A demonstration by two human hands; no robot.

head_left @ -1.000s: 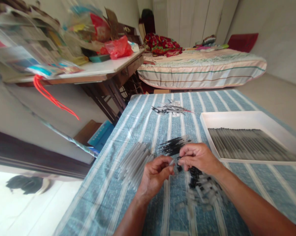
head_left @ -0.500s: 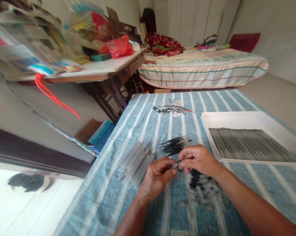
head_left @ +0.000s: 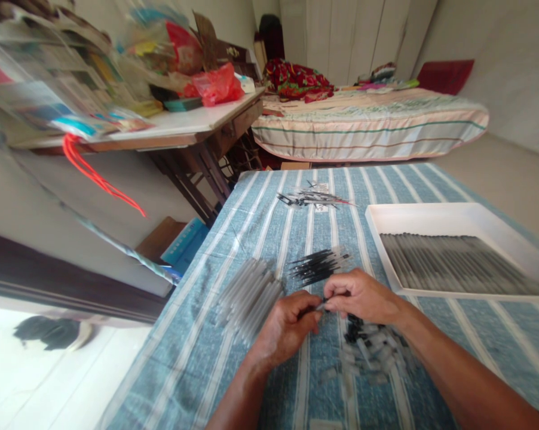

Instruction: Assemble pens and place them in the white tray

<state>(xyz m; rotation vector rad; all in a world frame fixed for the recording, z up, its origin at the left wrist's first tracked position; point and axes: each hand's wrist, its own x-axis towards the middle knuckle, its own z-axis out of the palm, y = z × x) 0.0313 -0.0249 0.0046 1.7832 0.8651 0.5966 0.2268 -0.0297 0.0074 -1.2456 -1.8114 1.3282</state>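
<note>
My left hand (head_left: 290, 322) and my right hand (head_left: 363, 297) meet over the middle of the cloth, fingers pinched. Between the fingertips is a slim grey pen (head_left: 320, 306), mostly hidden; the left fingers grip its body and the right fingers close on its dark end. Left of my left hand lies a stack of translucent grey pen barrels (head_left: 251, 295). Just beyond the fingertips is a bundle of black-filled refills (head_left: 317, 267). Below my right wrist a loose heap of clear and black pen caps (head_left: 374, 349) is spread out.
A white tray (head_left: 431, 216) at the right holds a row of grey pens (head_left: 453, 263). More thin refills (head_left: 314, 197) lie on a paper label at the far end of the striped tablecloth (head_left: 269, 224). A cluttered desk (head_left: 175, 128) stands left, a bed (head_left: 368, 128) behind.
My right hand has shifted slightly down, its fingers curled closer over the pen's end. The left hand has tilted a little. The piles and tray look the same.
</note>
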